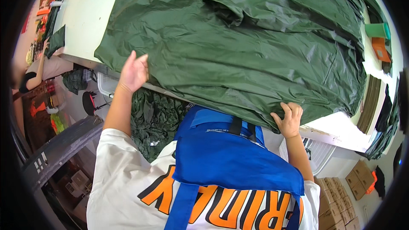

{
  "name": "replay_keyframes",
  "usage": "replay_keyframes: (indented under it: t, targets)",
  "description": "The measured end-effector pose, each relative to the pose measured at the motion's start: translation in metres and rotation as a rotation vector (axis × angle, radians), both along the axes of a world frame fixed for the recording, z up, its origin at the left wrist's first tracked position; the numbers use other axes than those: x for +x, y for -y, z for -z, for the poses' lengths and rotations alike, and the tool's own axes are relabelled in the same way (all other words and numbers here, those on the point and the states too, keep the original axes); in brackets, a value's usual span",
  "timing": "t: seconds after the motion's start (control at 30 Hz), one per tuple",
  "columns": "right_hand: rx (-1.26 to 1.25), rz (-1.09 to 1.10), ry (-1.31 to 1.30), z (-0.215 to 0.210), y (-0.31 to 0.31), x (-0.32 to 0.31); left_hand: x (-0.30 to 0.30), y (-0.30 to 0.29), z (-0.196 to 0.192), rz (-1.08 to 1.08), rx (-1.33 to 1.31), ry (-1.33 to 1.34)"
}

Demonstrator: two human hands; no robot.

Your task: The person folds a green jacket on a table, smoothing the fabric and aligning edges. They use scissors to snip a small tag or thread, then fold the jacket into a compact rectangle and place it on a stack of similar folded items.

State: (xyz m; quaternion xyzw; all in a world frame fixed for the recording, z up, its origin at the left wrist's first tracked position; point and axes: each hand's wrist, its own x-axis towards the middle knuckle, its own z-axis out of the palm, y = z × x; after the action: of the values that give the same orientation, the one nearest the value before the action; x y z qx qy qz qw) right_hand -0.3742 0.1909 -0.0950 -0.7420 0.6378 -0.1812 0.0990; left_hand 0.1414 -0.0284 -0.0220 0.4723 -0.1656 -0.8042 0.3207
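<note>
A large sheet-like piece of dark green, shiny waterproof fabric (204,55) lies wrinkled over the white table. A folded opening, like a sleeve end or hood, shows near its upper middle. My left hand (135,73) is raised at the fabric's near left edge, palm partly turned up and fingers loosely apart, with nothing seen in it. On the near right edge rests my right hand (289,120), its thumb and fingers spread on the green fabric with the tips touching it.
More dark green fabric (155,117) is heaped below the table edge. White baskets (319,155) stand under the white table (87,10). A green cup-like container (377,30) sits at the right. Another person's arm (40,70) is at far left. Cardboard boxes (336,200) are stacked lower right.
</note>
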Motion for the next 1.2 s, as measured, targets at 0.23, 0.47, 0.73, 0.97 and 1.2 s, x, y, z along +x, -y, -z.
replay_keyframes:
  t: [0.23,0.47,0.73,0.97,1.2]
  targets:
    - [0.245,0.167,-0.279,-0.022,0.021,0.015,-0.048,-0.025,-0.013,-0.026,-0.758,0.782]
    - [0.327,0.126,-0.396,-0.023,0.022,0.018,0.0,-0.001,-0.022,0.076,-0.028,0.419]
    - [0.306,0.125,-0.397,-0.02,0.022,0.019,-0.031,-0.012,-0.005,0.02,-0.197,0.291]
    - [0.304,0.121,-0.376,-0.019,0.022,0.018,-0.015,-0.005,-0.002,0.222,-0.01,0.308]
    - [0.286,0.124,-0.348,-0.021,0.023,0.018,-0.037,-0.004,0.003,-0.252,-0.136,0.008]
